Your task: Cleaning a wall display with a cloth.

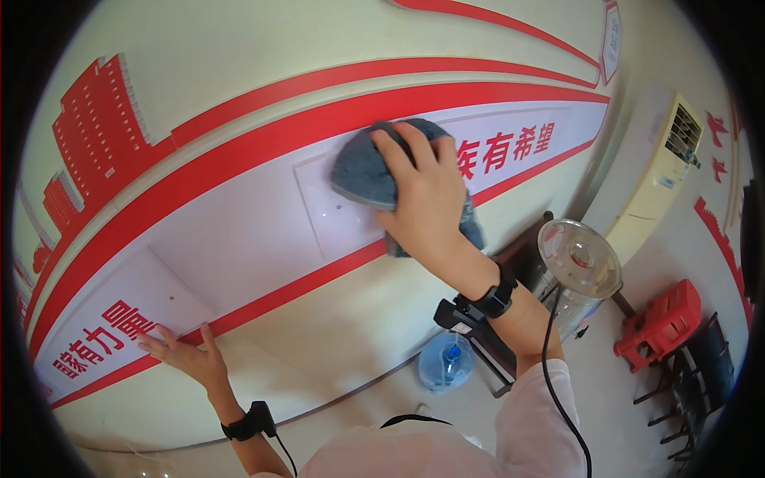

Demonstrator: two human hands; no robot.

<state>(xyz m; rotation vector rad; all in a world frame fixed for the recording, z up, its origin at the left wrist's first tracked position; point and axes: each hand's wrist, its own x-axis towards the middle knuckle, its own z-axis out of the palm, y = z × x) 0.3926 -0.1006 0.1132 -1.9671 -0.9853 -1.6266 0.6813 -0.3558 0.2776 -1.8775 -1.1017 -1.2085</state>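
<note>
A long white wall panel [247, 239] with red borders and red lettering runs across the wall in front of me. My right hand [426, 195] presses a grey-blue cloth [362, 171] flat to the panel, right of its middle, fingers curled over it. Part of the cloth hangs below the hand and covers some of the lettering. Lower left, my left hand [191, 362] has its fingers spread, the tips at the panel's lower red edge beside more lettering; nothing is in it. Both wrists wear black bands, with cables running from them.
Right of me stand a metal pot with a lid [580, 259], a cream air conditioner [645, 179], stacked red stools [661, 323] and black chairs [693, 390]. A clear water bottle [446, 362] is on the floor near the wall. Red cut-out buildings [100, 115] decorate the upper left wall.
</note>
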